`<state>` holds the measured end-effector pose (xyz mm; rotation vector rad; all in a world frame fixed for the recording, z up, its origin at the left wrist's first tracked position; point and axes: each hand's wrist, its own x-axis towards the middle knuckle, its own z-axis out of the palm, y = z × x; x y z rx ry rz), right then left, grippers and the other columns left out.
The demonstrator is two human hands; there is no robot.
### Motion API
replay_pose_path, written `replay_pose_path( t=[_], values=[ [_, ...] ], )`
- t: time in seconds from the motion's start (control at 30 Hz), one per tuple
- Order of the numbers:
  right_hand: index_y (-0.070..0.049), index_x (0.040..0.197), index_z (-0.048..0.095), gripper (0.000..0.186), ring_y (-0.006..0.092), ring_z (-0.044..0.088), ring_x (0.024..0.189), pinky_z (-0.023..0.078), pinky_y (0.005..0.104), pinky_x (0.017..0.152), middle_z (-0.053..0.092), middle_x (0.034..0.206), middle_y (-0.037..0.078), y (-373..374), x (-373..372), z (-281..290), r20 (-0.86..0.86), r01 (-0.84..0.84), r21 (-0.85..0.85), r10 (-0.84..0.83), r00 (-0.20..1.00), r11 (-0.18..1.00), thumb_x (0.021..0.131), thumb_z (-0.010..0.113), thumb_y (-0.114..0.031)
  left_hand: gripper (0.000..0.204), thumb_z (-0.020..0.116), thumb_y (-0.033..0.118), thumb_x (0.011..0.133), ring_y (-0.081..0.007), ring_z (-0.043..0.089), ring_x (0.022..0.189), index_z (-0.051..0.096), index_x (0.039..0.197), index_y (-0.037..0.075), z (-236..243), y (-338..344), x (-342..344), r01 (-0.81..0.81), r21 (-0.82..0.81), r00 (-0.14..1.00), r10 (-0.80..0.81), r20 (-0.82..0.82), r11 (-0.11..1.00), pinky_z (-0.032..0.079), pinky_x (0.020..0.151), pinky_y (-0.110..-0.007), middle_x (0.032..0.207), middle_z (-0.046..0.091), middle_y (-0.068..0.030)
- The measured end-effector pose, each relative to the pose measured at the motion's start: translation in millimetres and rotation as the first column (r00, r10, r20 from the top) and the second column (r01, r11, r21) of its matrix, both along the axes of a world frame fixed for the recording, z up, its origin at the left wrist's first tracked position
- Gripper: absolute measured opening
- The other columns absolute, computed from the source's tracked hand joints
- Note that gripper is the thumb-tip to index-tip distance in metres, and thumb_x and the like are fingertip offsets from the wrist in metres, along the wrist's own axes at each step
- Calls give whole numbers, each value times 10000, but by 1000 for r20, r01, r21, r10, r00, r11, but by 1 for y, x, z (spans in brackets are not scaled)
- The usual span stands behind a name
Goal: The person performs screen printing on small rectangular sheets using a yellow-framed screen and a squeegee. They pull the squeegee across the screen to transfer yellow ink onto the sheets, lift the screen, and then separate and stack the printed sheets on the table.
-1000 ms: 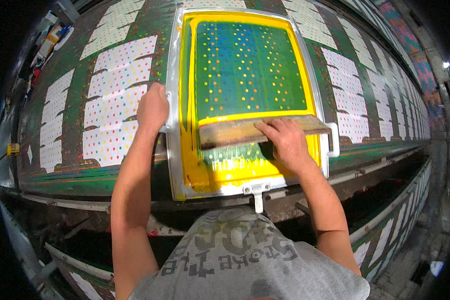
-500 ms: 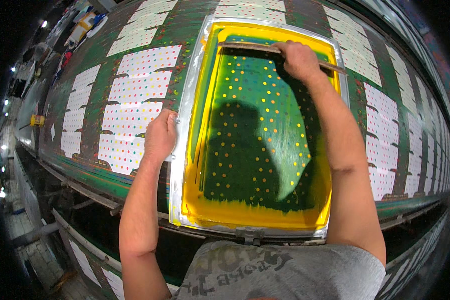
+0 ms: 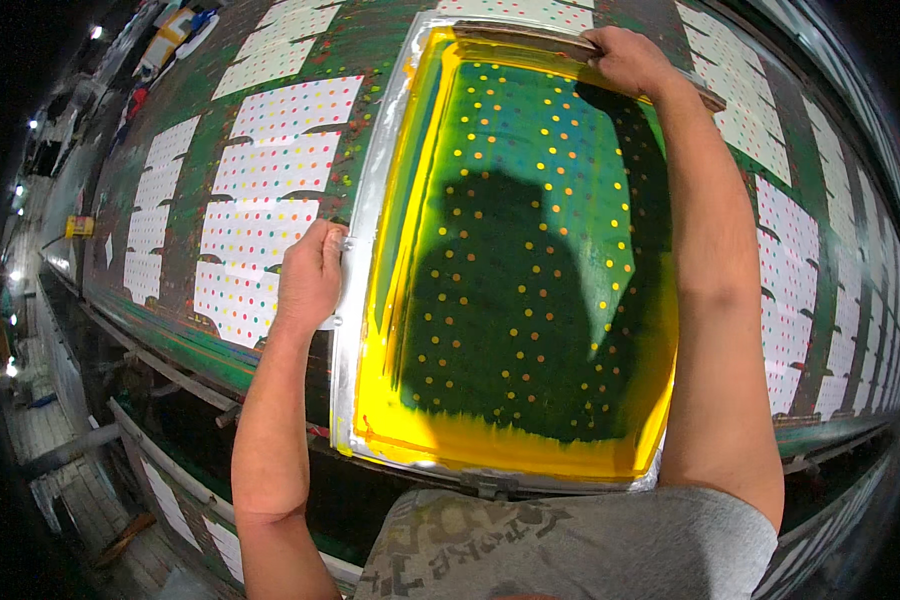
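Note:
A screen-printing frame (image 3: 354,320) with a pale metal rim lies across the green-stained table in front of me. Its green mesh (image 3: 510,330) carries rows of yellow and orange dots, and thick yellow ink (image 3: 510,450) rings the edges. My right hand (image 3: 628,62) grips a long, dark squeegee (image 3: 520,38) at the frame's far end; the squeegee's right end sticks out past my wrist. On the left, my left hand (image 3: 313,273) is closed on the frame's side rim. My head's shadow falls over the mesh, and my right forearm hides much of the right rim.
White sheets with coloured dots (image 3: 270,165) lie in rows left of the frame. More dotted sheets (image 3: 785,285) lie to the right. A rail (image 3: 160,370) runs along the table's near edge. A small yellow box (image 3: 79,227) stands at the far left.
My right hand has pushed the squeegee farther away, up to the frame's far end. My left hand keeps its hold on the side rim. The view has shifted slightly.

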<state>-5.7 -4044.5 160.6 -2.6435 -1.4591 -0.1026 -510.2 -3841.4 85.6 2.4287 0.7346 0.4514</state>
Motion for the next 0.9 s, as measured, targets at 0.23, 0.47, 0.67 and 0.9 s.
replay_pose_path(
  t=[0.23, 0.47, 0.67, 0.9],
  values=[
    [-140, 1295, 759, 324, 439, 753, 1126, 584, 556, 1008, 799, 1140, 212, -36, -70, 9, -28, -112, -70, 111, 993, 991, 980, 683, -144, 307, 532, 234, 1198, -273, 661, 764, 725, 1159, -1, 0, 3, -2, 14, 29, 999, -13, -42, 999, 537, 762, -425, 857, 706, -222],
    [-213, 1277, 792, 430, 427, 771, 1131, 623, 581, 971, 817, 1177, 183, -106, -205, 7, -160, -59, -84, 45, 986, 995, 874, 682, -111, 284, 531, 199, 1176, -485, 751, 924, 733, 1134, 4, -11, 12, -2, 96, 44, 991, -99, 90, 994, 573, 824, -525, 985, 773, -274],
    [-154, 1289, 784, 402, 440, 752, 1088, 609, 574, 915, 791, 1161, 160, -159, -326, -2, -125, -92, -75, 83, 989, 993, 903, 721, -62, 319, 523, 235, 1161, -495, 760, 1046, 755, 1155, 18, -26, 23, 3, 103, 57, 986, -110, 124, 993, 572, 906, -575, 1063, 792, -279],
    [-158, 1212, 808, 391, 400, 772, 1038, 628, 543, 887, 787, 1051, 148, -209, -459, -5, -132, -61, -16, 58, 990, 998, 824, 806, -109, 325, 521, 277, 1152, -467, 743, 1163, 772, 1234, 87, -37, 32, 7, 109, 52, 986, -114, 121, 993, 565, 998, -574, 1228, 796, -230]
  ],
)
